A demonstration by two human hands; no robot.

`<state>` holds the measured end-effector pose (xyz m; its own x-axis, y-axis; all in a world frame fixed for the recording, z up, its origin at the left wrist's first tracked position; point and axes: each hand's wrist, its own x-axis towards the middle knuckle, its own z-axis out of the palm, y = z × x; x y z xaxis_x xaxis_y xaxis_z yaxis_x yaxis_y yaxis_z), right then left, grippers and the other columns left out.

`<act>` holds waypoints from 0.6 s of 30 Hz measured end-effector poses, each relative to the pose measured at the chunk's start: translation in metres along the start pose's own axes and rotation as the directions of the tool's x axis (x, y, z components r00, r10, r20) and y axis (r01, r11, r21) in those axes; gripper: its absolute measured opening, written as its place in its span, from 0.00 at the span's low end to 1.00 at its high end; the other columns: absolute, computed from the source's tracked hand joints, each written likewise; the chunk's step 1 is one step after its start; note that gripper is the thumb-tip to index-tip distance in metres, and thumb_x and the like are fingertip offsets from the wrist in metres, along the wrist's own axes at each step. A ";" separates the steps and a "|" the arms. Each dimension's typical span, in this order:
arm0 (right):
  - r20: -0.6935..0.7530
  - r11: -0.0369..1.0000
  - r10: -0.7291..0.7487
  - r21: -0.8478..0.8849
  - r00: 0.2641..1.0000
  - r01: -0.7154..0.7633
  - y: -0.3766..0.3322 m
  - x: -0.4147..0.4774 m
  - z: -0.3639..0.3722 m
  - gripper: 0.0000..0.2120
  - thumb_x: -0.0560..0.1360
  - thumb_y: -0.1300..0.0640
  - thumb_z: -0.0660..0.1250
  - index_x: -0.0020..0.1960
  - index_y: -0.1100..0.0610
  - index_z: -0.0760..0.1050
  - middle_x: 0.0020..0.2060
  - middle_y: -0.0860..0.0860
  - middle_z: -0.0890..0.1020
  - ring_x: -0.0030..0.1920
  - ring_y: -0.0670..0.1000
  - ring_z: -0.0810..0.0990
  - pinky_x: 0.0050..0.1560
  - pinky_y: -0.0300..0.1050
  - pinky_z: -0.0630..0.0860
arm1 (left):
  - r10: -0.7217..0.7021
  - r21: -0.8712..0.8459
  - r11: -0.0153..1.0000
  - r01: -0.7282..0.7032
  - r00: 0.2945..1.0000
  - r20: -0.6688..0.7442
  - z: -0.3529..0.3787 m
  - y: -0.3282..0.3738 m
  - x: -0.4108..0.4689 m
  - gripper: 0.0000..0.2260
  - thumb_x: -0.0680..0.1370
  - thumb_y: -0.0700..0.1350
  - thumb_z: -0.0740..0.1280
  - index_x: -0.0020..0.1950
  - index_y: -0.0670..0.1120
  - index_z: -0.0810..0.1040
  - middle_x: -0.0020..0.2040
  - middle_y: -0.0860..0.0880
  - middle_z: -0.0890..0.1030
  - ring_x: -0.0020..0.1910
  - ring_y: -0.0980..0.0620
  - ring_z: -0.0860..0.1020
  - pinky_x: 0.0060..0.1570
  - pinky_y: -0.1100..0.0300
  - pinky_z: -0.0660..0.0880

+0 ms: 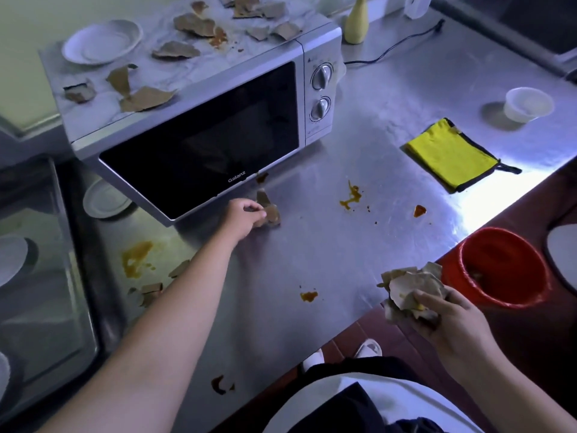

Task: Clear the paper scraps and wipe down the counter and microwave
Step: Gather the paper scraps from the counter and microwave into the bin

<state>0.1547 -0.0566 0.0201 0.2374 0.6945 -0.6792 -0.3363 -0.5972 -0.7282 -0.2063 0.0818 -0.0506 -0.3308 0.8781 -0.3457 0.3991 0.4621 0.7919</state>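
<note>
L hand [246, 215] pinches scrap [271, 212], microwave [199, 126] edge.

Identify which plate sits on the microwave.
The plate at the left rear of the microwave top, among scraps; the lower plate lies beside the microwave instead.

A: Dim overall, with a cool bluish cast. Where's the light?
B: From the right: strong glare on the table [487, 210] at right centre; the cup [527, 104] throws a shadow leftward.
A: Sharpness?
B: Soft throughout; wide-angle bending at the edges, left side darkest.
</note>
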 end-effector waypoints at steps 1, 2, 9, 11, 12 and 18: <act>-0.001 1.000 -0.013 -0.008 1.000 0.013 -0.002 0.000 -0.002 0.06 0.76 0.70 0.67 0.52 0.66 0.77 0.49 0.67 0.83 0.47 0.68 0.85 0.48 0.60 0.83 | 0.024 0.037 0.999 -0.023 1.000 -0.008 0.004 0.002 0.007 0.03 0.72 0.36 0.74 0.45 0.41 0.83 0.44 0.46 0.78 0.44 0.49 0.76 0.46 0.60 0.71; -0.003 1.000 -0.029 -0.007 1.000 0.029 -0.004 0.000 -0.004 0.05 0.76 0.70 0.67 0.50 0.64 0.78 0.44 0.63 0.85 0.41 0.62 0.86 0.39 0.53 0.84 | 0.037 0.070 0.997 -0.036 0.999 -0.013 0.007 0.003 0.013 0.04 0.72 0.35 0.75 0.46 0.40 0.84 0.46 0.47 0.78 0.46 0.48 0.76 0.48 0.61 0.70; 0.062 0.997 -0.063 0.056 0.996 0.060 -0.024 0.008 -0.013 0.06 0.77 0.70 0.65 0.48 0.62 0.77 0.35 0.55 0.86 0.32 0.56 0.86 0.31 0.44 0.81 | 0.049 0.100 0.994 -0.045 0.998 -0.035 0.026 0.009 0.019 0.11 0.71 0.33 0.71 0.38 0.49 0.79 0.41 0.51 0.83 0.47 0.46 0.83 0.51 0.55 0.77; 0.083 0.998 -0.037 0.049 0.996 0.033 -0.029 0.016 -0.014 0.06 0.77 0.70 0.66 0.48 0.61 0.78 0.37 0.56 0.86 0.35 0.55 0.87 0.34 0.46 0.83 | 0.078 0.071 0.995 -0.073 0.994 -0.079 0.027 0.011 0.008 0.13 0.70 0.32 0.70 0.38 0.52 0.78 0.39 0.55 0.82 0.42 0.51 0.81 0.47 0.56 0.77; 0.095 0.999 -0.018 0.046 0.995 0.014 -0.032 0.022 -0.013 0.06 0.76 0.70 0.66 0.48 0.61 0.78 0.39 0.57 0.86 0.37 0.54 0.87 0.36 0.47 0.83 | 0.077 0.051 0.996 -0.072 0.992 -0.102 0.028 0.011 0.001 0.13 0.70 0.33 0.71 0.40 0.52 0.78 0.39 0.54 0.81 0.41 0.50 0.80 0.46 0.56 0.77; 0.372 0.998 0.052 -0.039 0.927 -0.040 -0.069 0.062 0.012 0.11 0.72 0.68 0.69 0.54 0.62 0.78 0.45 0.58 0.85 0.40 0.54 0.86 0.40 0.46 0.82 | -0.091 -0.397 0.917 0.030 0.986 -0.137 0.050 0.039 -0.058 0.19 0.72 0.30 0.72 0.54 0.53 0.78 0.42 0.48 0.80 0.40 0.53 0.78 0.38 0.65 0.75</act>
<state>0.1821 0.0322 0.0297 -0.1364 0.7620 -0.6331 -0.3097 -0.6398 -0.7034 -0.1288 0.0552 -0.0244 -0.4798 0.8069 -0.3445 0.0165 0.4009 0.9160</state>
